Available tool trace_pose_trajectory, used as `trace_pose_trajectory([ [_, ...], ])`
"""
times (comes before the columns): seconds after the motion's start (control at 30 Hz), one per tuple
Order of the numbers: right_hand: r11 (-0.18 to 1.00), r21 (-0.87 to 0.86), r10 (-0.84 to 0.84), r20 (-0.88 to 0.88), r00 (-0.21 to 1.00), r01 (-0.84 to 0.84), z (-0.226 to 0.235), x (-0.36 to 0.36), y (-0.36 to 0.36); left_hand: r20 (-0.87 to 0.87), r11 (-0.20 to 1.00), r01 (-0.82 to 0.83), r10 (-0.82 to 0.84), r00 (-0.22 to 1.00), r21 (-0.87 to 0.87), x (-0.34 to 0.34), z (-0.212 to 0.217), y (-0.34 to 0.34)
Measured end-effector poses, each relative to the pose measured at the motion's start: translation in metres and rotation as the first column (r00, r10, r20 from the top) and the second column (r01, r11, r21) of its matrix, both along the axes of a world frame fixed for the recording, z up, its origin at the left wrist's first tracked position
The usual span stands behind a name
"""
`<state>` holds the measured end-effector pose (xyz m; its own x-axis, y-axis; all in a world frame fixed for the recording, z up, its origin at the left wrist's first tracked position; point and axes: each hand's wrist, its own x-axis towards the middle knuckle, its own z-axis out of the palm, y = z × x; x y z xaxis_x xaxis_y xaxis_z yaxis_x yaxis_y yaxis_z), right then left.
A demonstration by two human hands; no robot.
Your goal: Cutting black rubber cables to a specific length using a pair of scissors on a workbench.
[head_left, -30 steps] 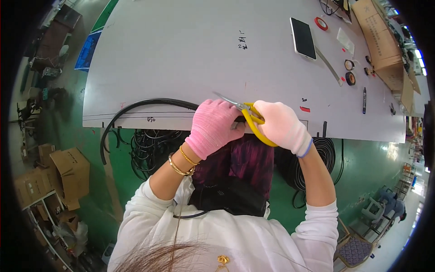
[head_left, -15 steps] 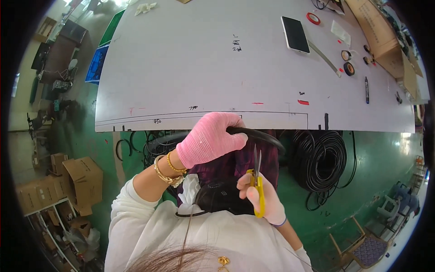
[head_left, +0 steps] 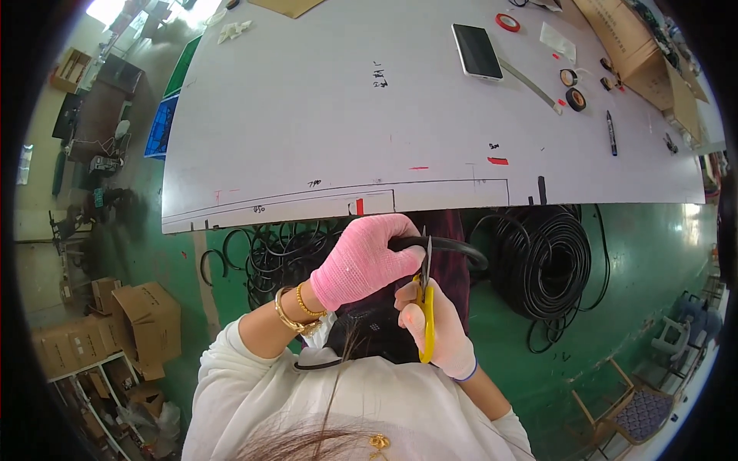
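Observation:
My left hand, in a pink knit glove, is closed around a thick black hose or cable. One end of it curves out to the right past my thumb. In my right hand, which wears a pale glove, is a pair of scissors with yellow handles. Their metal blades point away from me and cross the black length just right of my left thumb. Whether the blades touch or cut into it I cannot tell. Both hands are in front of the table's near edge, above my lap.
The white table carries marked lines, a tablet-like device, tape rolls and a marker. A large black coil lies on the green floor at right. Loose black loops are at left, cardboard boxes beyond.
The scissors have moved up and left, from below the black length to across it. My left hand keeps its grip and sits slightly lower. The whole view has shifted a little.

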<state>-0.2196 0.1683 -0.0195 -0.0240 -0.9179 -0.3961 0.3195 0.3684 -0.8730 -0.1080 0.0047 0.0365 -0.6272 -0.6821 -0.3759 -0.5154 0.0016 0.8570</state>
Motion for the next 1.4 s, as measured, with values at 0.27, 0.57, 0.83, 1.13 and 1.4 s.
trace_pose_trajectory([
  [0.27,1.000,-0.016,-0.014,-0.111,0.994,0.013,-0.008,0.003,0.003,-0.045,0.999,-0.030,0.028,0.999,-0.044,-0.002,-0.004,0.004],
  [0.57,0.999,-0.004,-0.053,-0.110,0.992,0.053,-0.011,0.006,0.004,-0.018,0.997,0.064,-0.065,0.998,-0.050,0.003,-0.008,-0.006],
  [0.83,0.981,0.179,-0.082,0.016,0.997,0.078,0.016,0.004,-0.003,-0.133,0.991,0.129,-0.122,0.984,0.047,0.006,-0.017,-0.012],
  [1.13,0.941,0.338,-0.044,0.046,0.998,0.026,0.039,0.001,-0.004,-0.488,0.562,0.575,-0.316,0.814,0.595,-0.001,-0.017,-0.052],
  [1.4,0.919,0.394,-0.031,0.071,0.997,0.001,0.034,-0.010,0.003,-0.529,0.484,0.578,-0.250,0.811,0.657,-0.013,-0.029,-0.046],
])
